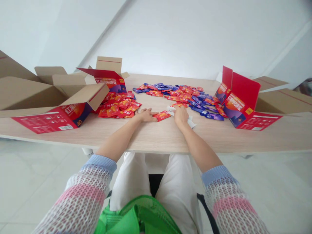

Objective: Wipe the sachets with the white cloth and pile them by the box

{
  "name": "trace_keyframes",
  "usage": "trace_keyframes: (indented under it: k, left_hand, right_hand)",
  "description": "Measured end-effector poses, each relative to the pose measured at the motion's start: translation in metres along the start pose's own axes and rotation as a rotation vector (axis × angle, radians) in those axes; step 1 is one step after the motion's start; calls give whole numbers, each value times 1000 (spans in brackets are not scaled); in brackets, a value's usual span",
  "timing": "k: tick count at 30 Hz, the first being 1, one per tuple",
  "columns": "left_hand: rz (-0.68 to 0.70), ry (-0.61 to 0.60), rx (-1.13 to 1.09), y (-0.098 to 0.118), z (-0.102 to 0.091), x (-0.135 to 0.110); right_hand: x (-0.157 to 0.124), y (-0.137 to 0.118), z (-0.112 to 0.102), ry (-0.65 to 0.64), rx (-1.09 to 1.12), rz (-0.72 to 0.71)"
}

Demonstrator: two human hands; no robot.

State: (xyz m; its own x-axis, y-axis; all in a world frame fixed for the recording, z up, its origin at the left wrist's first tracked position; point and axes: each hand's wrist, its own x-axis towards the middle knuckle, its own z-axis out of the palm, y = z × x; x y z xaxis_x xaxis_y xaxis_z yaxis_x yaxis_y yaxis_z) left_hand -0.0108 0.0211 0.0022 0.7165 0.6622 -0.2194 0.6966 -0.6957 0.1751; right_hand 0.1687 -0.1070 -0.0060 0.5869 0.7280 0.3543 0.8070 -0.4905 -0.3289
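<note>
Open, the left grip (146, 115) touched a red sachet (162, 115), likely light, slippery, best pinched edgewise; whether the right grip (180, 114) was closed was unclear.

Four red cartons (243, 107), two hands (146, 115), sachets (122, 105) past counting

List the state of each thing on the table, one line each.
left hand, flat on the table, fingers touching a red sachet.
right hand, knuckles up over white packets, grip hidden.
left red box, open, flaps spread.
right red box, open, lid raised.
red sachet pile, loose heap.
mixed sachets, scattered red and blue.
brown cartons, flaps open.
</note>
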Motion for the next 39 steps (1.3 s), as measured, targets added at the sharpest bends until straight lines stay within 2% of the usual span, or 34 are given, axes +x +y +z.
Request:
trace_keyframes:
  k: [4,7,9,12,15,17,22,29,31,34,36,39]
  left_hand:
    - [51,-77,38,-7,-5,0]
    - [61,-67,54,-10,-2,0]
    - [52,-56,57,-10,0,0]
    - [43,-66,29,-7,0,-1]
    - [49,-78,6,-5,-3,-1]
    - [45,-88,3,-4,-5,-1]
    - [66,-93,29,-5,-6,-2]
    - [77,-79,40,-8,-5,-4]
    - [87,-86,35,-8,-6,-5]
    - [100,-111,28,-8,-7,-5]
    - [105,-116,26,-8,-7,-5]
    - [89,-106,32,-8,-5,-7]
  right_hand:
    - [-13,-14,-3,2,81,-168]
    - [-20,-23,-2,-110,97,-318]
    - [-19,-25,1,-211,82,-359]
    - [-8,-20,8,-258,26,-247]
    - [5,-10,12,-191,-40,-80]
    - [10,-4,14,-136,-79,-16]
    - [12,-1,15,-11,-161,90]
    - [17,17,7,-12,-76,172]
    - [16,24,1,41,-12,133]
    - [10,22,-5,96,72,0]
    - [3,12,-5,86,126,-130]
    - [-9,-9,1,0,223,-400]
